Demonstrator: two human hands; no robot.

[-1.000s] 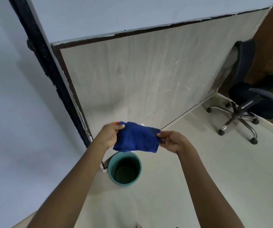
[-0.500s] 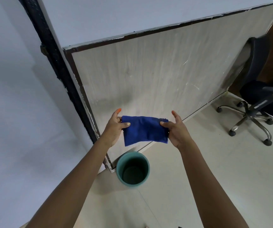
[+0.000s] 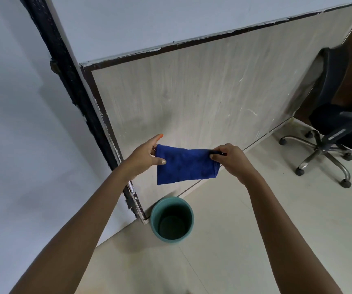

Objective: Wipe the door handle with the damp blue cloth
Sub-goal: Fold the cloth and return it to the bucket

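Cloth first: the damp blue terry cloth (image 3: 186, 165), folded to a small rectangle, hangs in the air between both hands, in front of the pale wood-grain door panel (image 3: 202, 98) and above the round teal plastic bucket (image 3: 171, 219) on the cream tiled floor (image 3: 255, 240). The left hand (image 3: 144, 158) pinches its left edge, thumb on the front face and fingers (image 3: 158, 138) behind; the right hand (image 3: 231, 158) pinches the upper right corner with its fingers curled tight. The step in hand looks like preparation — folding or squaring the cloth into a pad, not yet wiping. No door handle shows in this view; a small dark fitting (image 3: 53, 65) on the black door frame (image 3: 71, 85) cannot be identified. The next move likely calls for gathering the cloth into one hand and looking up to find the handle. A black swivel office chair (image 3: 340, 124) stands well apart at right.
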